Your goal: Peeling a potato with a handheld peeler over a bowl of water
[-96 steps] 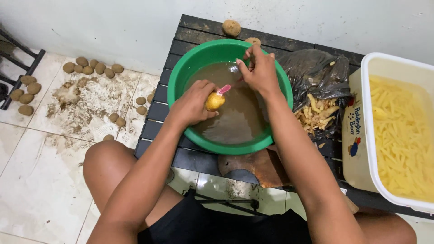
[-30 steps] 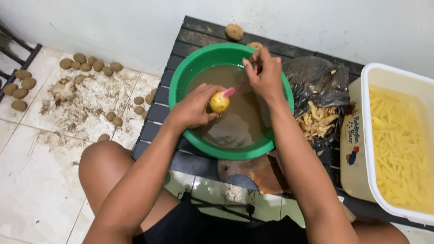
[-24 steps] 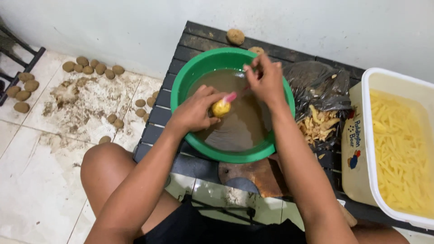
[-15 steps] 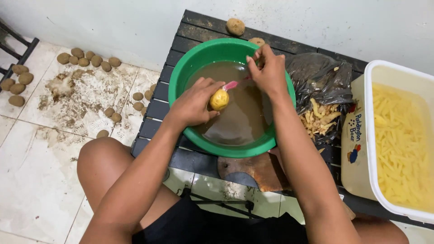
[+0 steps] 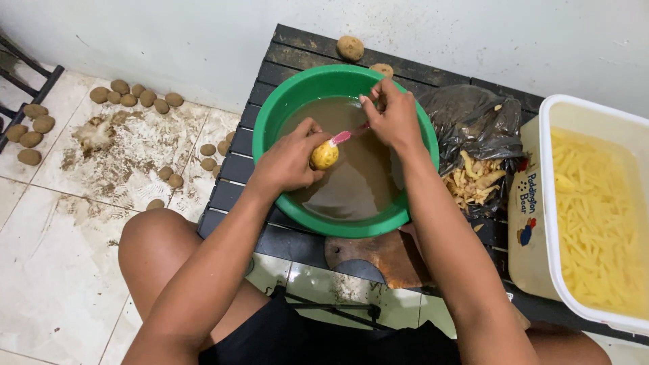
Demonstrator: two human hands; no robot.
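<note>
Both forearms extended — left hand (image 5: 287,162) cupped (right hand (image 5: 392,118) pinching).

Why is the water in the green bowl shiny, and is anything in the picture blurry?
Head view: the brown water in the green bowl shows a pale sheen from overhead light, soft, not harsh glare. The left hand holding the yellow potato and the right hand with the pink brush look sharp; the floor potatoes are slightly softer; shadows are faint.

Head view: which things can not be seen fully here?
- Bottom of the green basin: hidden by brown, murky water.
- Toothbrush handle end: covered by the right hand.
- Potato: partly wrapped by the left hand.
- White tub of cut strips: cut off by the right edge.
</note>
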